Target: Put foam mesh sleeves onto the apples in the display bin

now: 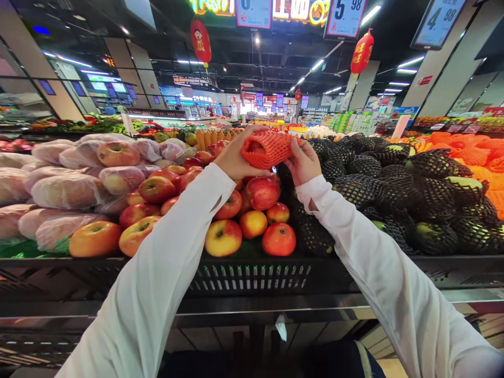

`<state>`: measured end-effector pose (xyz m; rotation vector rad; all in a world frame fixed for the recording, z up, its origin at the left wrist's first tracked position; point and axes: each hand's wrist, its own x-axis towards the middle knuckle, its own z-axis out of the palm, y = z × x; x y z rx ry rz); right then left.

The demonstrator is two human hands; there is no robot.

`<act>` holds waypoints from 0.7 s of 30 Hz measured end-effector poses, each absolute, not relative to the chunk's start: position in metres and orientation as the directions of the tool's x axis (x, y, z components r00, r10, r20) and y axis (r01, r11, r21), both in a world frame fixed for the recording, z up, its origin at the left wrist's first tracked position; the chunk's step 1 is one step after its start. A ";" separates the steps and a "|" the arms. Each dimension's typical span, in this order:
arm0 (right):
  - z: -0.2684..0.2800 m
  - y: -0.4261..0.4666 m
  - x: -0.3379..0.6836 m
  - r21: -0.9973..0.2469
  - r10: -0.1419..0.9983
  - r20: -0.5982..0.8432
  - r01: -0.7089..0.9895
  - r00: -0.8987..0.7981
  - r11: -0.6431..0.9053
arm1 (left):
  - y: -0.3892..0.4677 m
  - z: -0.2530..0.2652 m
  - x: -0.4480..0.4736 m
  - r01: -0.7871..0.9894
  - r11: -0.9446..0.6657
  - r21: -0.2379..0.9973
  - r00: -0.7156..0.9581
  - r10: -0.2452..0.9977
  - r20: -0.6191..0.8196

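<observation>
An orange-red foam fruit net is held up between both hands, above a heap of loose apples. My left hand wraps round its left end, thumb below and fingers above. At the net's right end, my right hand pinches the mesh between thumb and fingers. Through the opening on the left a reddish round surface shows, apparently an apple; most of it is hidden by the mesh. Directly under the net lies a large red apple.
Plastic-wrapped apples are stacked at left. Green fruit in black foam nets fills the right, with orange-netted fruit beyond. The black crate's slotted front wall runs along the near edge. Price signs and red lanterns hang overhead.
</observation>
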<state>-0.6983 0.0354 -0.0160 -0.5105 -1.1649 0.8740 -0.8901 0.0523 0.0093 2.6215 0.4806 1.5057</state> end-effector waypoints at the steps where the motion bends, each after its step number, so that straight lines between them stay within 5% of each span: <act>1: -0.017 0.038 -0.697 -0.748 0.816 0.561 -0.340 0.135 0.570 | 0.052 0.009 -0.890 0.238 -0.945 0.226 0.473 0.316 0.822; 7: -0.015 0.036 -0.697 -0.824 0.903 0.429 -0.401 0.022 0.401 | 0.043 0.010 -0.887 0.257 -0.940 0.224 0.476 0.325 0.817; 12: -0.010 0.025 -0.703 -0.811 0.844 0.536 -0.288 -0.019 0.509 | 0.039 0.012 -0.886 0.236 -0.947 0.218 0.485 0.309 0.818; 21: -0.017 0.041 -0.696 -0.772 0.834 0.542 -0.333 0.102 0.542 | 0.035 0.016 -0.883 0.210 -0.961 0.182 0.529 0.268 0.805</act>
